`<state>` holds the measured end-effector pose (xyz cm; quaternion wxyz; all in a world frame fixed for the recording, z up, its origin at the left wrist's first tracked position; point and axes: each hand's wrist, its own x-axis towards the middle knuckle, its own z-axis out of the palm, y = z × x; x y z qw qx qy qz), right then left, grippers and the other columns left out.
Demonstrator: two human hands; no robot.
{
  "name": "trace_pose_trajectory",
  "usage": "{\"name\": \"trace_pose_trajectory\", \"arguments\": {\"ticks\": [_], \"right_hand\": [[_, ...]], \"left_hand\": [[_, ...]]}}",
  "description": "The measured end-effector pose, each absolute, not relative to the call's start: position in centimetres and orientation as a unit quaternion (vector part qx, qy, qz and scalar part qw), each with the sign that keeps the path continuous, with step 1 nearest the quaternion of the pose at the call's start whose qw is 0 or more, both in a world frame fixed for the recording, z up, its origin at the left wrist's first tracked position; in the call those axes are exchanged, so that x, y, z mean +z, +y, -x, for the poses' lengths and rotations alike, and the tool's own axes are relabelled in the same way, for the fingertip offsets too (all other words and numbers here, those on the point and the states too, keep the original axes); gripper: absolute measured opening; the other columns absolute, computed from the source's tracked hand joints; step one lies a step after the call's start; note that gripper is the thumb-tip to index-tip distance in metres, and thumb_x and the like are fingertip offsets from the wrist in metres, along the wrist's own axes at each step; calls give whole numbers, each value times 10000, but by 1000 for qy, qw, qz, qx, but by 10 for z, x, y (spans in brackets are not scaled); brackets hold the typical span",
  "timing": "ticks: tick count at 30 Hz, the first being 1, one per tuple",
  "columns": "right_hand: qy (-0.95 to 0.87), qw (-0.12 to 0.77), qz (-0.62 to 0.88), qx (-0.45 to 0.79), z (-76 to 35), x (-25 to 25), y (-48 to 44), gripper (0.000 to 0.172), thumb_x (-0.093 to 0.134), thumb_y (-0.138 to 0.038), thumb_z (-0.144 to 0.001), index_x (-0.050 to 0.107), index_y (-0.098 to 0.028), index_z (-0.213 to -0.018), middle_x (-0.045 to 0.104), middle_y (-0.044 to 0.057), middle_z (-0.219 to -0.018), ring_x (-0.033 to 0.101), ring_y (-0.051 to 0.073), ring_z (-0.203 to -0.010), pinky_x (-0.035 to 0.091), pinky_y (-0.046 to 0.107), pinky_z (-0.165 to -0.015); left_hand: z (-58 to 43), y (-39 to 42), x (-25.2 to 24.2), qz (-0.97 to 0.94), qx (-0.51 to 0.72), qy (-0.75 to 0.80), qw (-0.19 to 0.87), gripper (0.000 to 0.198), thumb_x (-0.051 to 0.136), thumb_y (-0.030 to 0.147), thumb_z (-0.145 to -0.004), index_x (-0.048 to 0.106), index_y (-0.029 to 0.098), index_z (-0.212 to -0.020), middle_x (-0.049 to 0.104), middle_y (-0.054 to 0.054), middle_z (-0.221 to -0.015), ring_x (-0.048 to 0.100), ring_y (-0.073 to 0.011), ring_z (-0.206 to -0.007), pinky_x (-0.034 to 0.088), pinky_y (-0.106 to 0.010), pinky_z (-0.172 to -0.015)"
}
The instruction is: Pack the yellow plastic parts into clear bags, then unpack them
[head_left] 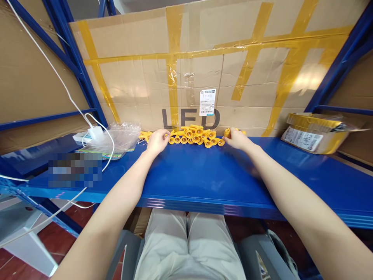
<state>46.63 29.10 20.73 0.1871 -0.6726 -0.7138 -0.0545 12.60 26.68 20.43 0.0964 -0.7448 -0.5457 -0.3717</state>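
A heap of small yellow plastic parts [196,136] lies at the back of a blue shelf [204,175], against a taped cardboard wall. My left hand [157,140] rests at the heap's left end, fingers curled over some of the parts. My right hand [237,139] is at the heap's right end, its fingers closed round one yellow part [227,133]. Both forearms stretch across the shelf toward the heap.
A clear plastic bag [124,136] and a white charger [94,133] with its cable lie at the left. A yellow-taped carton [313,132] sits at the right. Blue rack posts [338,66] frame both sides. My legs show below the shelf edge.
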Motion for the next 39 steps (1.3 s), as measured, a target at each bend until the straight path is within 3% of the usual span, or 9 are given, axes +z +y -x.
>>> {"name": "trace_pose_trajectory", "arguments": {"ticks": [4, 7, 14, 18, 24, 30, 39], "right_hand": [[-724, 237, 643, -75, -465, 207, 293, 231, 529, -251, -794, 488, -171, -1007, 626, 171, -1041, 608, 289, -934, 471, 370, -743], [-747, 251, 607, -106, -463, 208, 292, 218, 540, -244, -774, 508, -186, -981, 607, 151, -1057, 590, 287, -972, 469, 374, -768], [-786, 247, 552, -129, -448, 210, 278, 253, 488, -327, -859, 564, -205, -1068, 592, 119, -1050, 590, 286, -982, 450, 378, -793], [-804, 237, 534, -113, -440, 212, 272, 284, 499, -324, -866, 571, -209, -1116, 592, 118, -1139, 581, 290, -1034, 443, 384, -832], [-822, 211, 520, -102, -437, 210, 273, 286, 522, -318, -851, 595, -181, -1091, 604, 127, -1150, 575, 288, -1057, 431, 388, -882], [-830, 229, 499, -94, -440, 205, 279, 307, 533, -264, -844, 609, -164, -1124, 590, 130, -1153, 581, 273, -1048, 441, 383, -883], [-832, 237, 496, -67, -435, 203, 281, 305, 584, -215, -787, 603, -175, -1089, 619, 116, -1100, 590, 268, -1019, 461, 372, -849]], "left_hand": [[-141, 268, 193, 818, -250, -518, 9, 179, 568, 186, -766, 701, 167, -885, 648, -19, -710, 597, -167, -648, 460, -272, -640], [-144, 266, 193, 823, -235, -516, -27, 248, 591, 192, -768, 695, 159, -990, 695, -48, -838, 632, -173, -712, 489, -277, -695], [-122, 255, 214, 720, -128, -681, 42, 264, 641, 306, -738, 698, 205, -975, 718, -80, -958, 661, -248, -901, 484, -297, -802], [-109, 255, 217, 677, -27, -736, 9, 420, 703, 435, -659, 678, 187, -996, 698, -131, -1067, 641, -308, -988, 483, -312, -814], [-113, 253, 217, 725, -29, -688, -20, 596, 595, 184, -705, 518, 245, -1293, 619, -95, -1259, 624, -250, -1042, 457, -280, -839], [-120, 248, 220, 744, 8, -663, -84, 407, 559, 185, -692, 604, 211, -1095, 710, -50, -941, 648, -210, -799, 451, -249, -641], [-133, 247, 213, 784, -118, -608, -32, 405, 599, 292, -755, 525, 222, -1147, 659, -21, -869, 623, -203, -786, 439, -264, -673]]}}
